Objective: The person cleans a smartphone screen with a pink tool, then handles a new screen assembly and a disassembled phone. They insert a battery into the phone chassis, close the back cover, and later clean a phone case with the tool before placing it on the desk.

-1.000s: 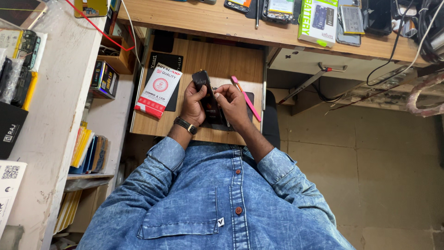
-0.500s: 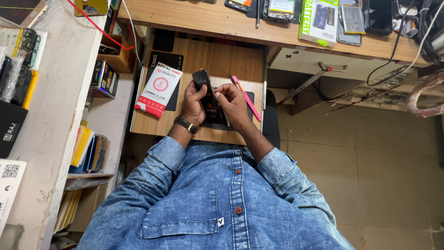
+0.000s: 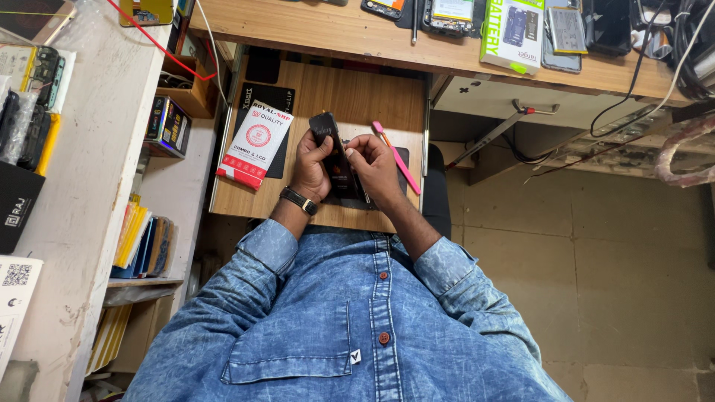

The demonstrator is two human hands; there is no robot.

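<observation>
Both hands close on a black phone (image 3: 337, 160) above the surface's (image 3: 357, 97) near edge: the left hand (image 3: 311, 167) props it tilted, so the right hand (image 3: 375, 170) can pinch its side (pink tool (image 3: 397, 158) lies alongside).

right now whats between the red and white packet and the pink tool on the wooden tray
In the head view, both hands: the left hand and right hand gripping a black phone part between the red-and-white packet and pink tool.

black phone (image 3: 333, 152), pink tool (image 3: 397, 158), red-white packet (image 3: 255, 144), washed-blue denim shirt (image 3: 335, 327)
</observation>
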